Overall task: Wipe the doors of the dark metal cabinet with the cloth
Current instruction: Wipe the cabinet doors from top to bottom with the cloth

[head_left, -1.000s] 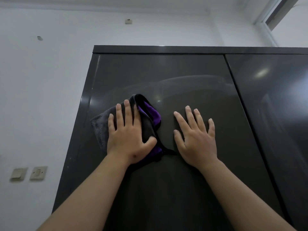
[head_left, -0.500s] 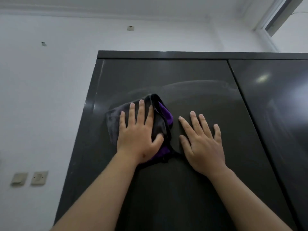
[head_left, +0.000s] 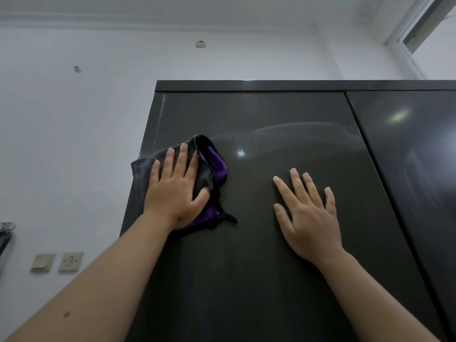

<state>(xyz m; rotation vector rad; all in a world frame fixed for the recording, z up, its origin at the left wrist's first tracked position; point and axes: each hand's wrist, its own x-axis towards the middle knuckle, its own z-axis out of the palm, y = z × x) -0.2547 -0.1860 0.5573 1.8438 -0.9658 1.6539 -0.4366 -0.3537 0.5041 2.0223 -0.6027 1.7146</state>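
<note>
No text, label, brand or number can be read anywhere here. The dark cabinet doors [head_left: 283, 243] carry none. The wall plates [head_left: 70, 261] are unmarked.

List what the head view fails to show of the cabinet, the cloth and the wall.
- Right door: cut off by the right edge of the head view.
- Left door: its bottom runs off the lower edge.
- Cloth: its middle is covered by the left hand.
- Door under the right hand: hidden by the palm.
- Wall plates: too small to read.
- Dark item at the left edge: cut off.

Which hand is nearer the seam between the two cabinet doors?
Right. The right hand lies flat just left of the seam; the left hand presses the cloth near the door's far edge.
</note>
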